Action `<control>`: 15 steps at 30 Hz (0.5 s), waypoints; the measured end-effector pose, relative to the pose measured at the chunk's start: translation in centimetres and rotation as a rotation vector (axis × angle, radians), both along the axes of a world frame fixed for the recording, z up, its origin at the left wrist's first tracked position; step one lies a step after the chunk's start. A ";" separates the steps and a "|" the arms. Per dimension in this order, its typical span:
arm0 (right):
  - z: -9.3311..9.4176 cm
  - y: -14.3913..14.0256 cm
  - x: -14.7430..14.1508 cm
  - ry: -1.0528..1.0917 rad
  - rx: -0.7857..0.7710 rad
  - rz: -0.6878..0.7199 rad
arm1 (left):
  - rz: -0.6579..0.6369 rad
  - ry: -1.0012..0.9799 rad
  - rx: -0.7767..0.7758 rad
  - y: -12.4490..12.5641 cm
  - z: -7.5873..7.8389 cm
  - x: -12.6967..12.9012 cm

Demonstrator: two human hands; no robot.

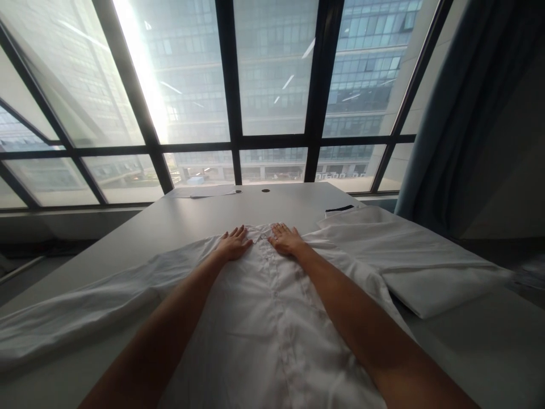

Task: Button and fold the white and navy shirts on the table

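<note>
A white button-front shirt (242, 318) lies spread over the table, its collar end away from me and its front strip running down the middle. One sleeve stretches out to the left. My left hand (234, 243) rests flat on the shirt near the collar, left of the front strip, fingers extended. On the other side of the strip, my right hand (284, 238) presses flat too, its fingers stretched out. Both palms touch the cloth, and neither hand grips anything. The fabric between and below the arms shows soft wrinkles.
More white folded cloth (430, 278) lies at the right of the table (204, 213). Thin white sheets (204, 192) lie at the far left edge. A dark strip (339, 209) shows near the cloth. Windows stand behind, with a blue curtain (443, 130) on the right.
</note>
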State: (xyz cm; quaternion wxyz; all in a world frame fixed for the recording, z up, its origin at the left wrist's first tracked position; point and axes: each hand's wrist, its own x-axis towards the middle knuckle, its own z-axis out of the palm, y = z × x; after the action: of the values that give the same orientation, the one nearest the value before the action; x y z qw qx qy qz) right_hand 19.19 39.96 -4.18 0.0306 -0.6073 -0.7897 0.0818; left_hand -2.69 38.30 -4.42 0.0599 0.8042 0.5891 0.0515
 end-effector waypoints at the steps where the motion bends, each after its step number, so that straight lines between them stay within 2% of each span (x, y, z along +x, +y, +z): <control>1: -0.2 0.1 0.0 -0.007 -0.010 -0.003 | -0.002 0.002 0.018 -0.1 0.0 0.0; 3: -0.4 0.3 0.0 -0.023 -0.012 -0.001 | 0.018 0.022 0.077 -0.5 0.2 -0.5; 5: -0.3 0.3 0.0 -0.039 0.008 0.001 | 0.099 0.050 0.113 -1.3 0.4 -2.2; 8: 0.1 -0.2 -0.5 -0.050 0.102 -0.028 | 0.278 0.070 0.037 -2.7 0.5 -6.7; 9: 0.2 -0.6 -0.7 -0.047 0.145 -0.045 | 0.302 0.072 -0.003 -3.2 0.4 -8.4; 12: 0.2 -1.6 -0.8 -0.010 0.182 -0.094 | 0.262 0.050 -0.011 -4.1 0.1 -12.5; 15: 0.4 -2.5 0.8 0.013 0.094 -0.147 | 0.208 0.068 -0.011 -4.3 -0.2 -14.1</control>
State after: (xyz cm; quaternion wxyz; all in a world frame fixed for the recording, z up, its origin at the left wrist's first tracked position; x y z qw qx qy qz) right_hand 19.99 37.47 -3.76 0.0702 -0.6611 -0.7456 0.0461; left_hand -16.75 34.02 -4.61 0.0386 0.7397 0.6713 0.0269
